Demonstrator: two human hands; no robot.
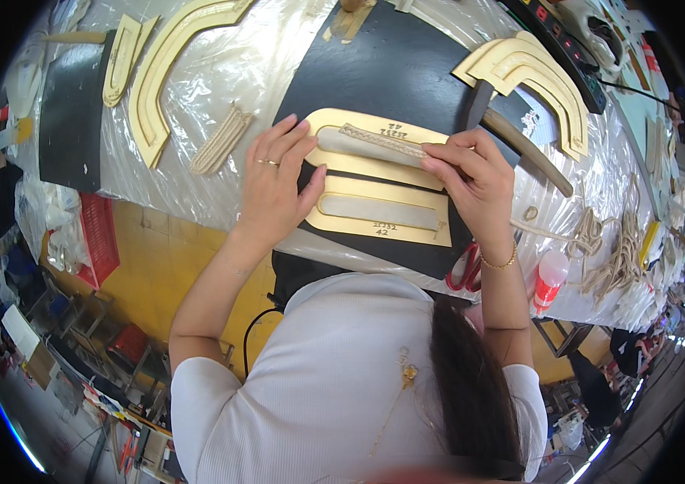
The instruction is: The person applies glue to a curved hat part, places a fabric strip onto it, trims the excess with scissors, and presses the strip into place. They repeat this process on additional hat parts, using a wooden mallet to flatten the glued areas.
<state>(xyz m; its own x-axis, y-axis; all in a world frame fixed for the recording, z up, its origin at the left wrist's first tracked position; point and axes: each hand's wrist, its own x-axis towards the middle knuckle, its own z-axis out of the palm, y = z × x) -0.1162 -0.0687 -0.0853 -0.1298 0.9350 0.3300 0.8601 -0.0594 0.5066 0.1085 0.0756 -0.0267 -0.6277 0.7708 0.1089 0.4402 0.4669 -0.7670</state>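
Braided strip [383,140] lies along the upper cream board [374,167], mid-frame; the right hand [475,171] pinches its right end. The left hand [276,173], thumb spread, should steady the board while the strip stays untwisted.

A worktable [225,73] sheeted in shiny clear plastic sweeps from ten o'clock through twelve to three. Yellow floor [173,254] shows at nine o'clock and again, in a smaller patch, at four. What looks like a red-topped stool [127,345] stands at eight, with grey floor [64,440] farther out. White light strips glow near the rim, one [20,437] at eight, another [590,458] at four
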